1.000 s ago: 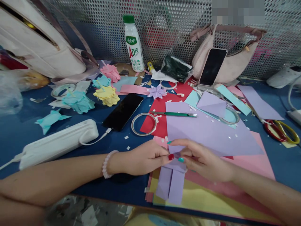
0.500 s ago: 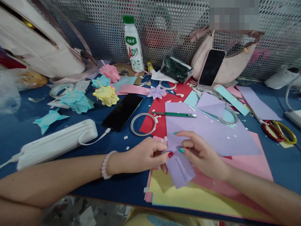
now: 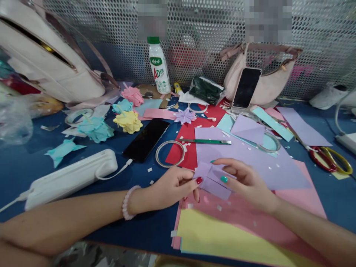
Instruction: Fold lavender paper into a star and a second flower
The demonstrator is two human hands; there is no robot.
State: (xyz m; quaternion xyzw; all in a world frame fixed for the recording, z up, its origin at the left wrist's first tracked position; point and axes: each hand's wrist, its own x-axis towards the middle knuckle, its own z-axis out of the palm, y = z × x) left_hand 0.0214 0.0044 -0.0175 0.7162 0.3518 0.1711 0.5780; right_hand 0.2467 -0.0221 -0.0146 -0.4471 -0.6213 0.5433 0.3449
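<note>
Between my hands is a small folded purple paper [image 3: 213,185] with creased flaps, held above the stacked sheets. My left hand [image 3: 175,185], a beaded bracelet at its wrist, pinches the paper's left side, its thumb lying on top. My right hand [image 3: 244,183] has its thumb and curled fingers on the right flap; part of this grip is hidden behind the paper. Under them lie a large purple sheet [image 3: 274,170], pink sheets [image 3: 300,207] and a yellow sheet [image 3: 217,233]. Beyond the hands, a green utility knife [image 3: 208,141] rests on the purple sheet.
A tape roll [image 3: 170,154], a phone [image 3: 147,140] and a white power strip [image 3: 72,178] lie left. Folded paper flowers [image 3: 96,129] and a purple star [image 3: 185,116] sit farther back. A bottle [image 3: 160,70] stands behind; scissors [image 3: 330,159] lie right.
The purple paper has been turned: its flaps hung downward before and now point to the right. My right thumb has shifted onto a flap. The view has tilted slightly up.
</note>
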